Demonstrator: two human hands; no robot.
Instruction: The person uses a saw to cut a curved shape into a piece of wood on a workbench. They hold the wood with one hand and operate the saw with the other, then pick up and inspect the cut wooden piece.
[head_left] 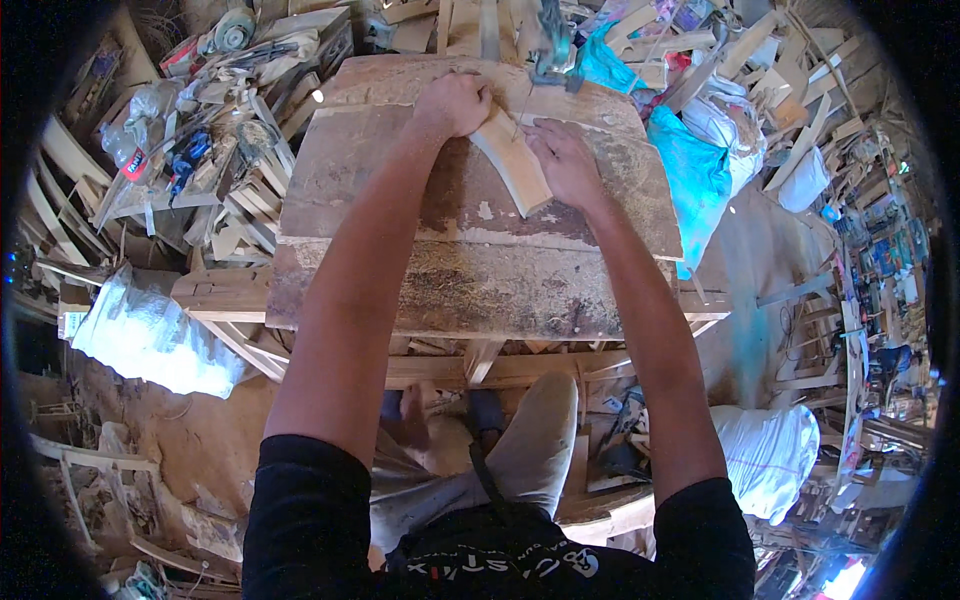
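Note:
A pale, curved piece of wood lies at a slant on the worn wooden worktable. My left hand is closed round its far end, the fingers curled over it. On its right side, my right hand grips the edge, with the fingertips partly hidden against the wood. Both arms reach straight out across the table. Just beyond the far edge stands a blurred, grey-blue metal part, whose kind I cannot make out.
Offcuts and a plastic bottle crowd a bench at the left. A turquoise sack hangs against the table's right edge, beside heaped wood scraps. White sacks sit low on both sides. A wooden beam runs under the near edge.

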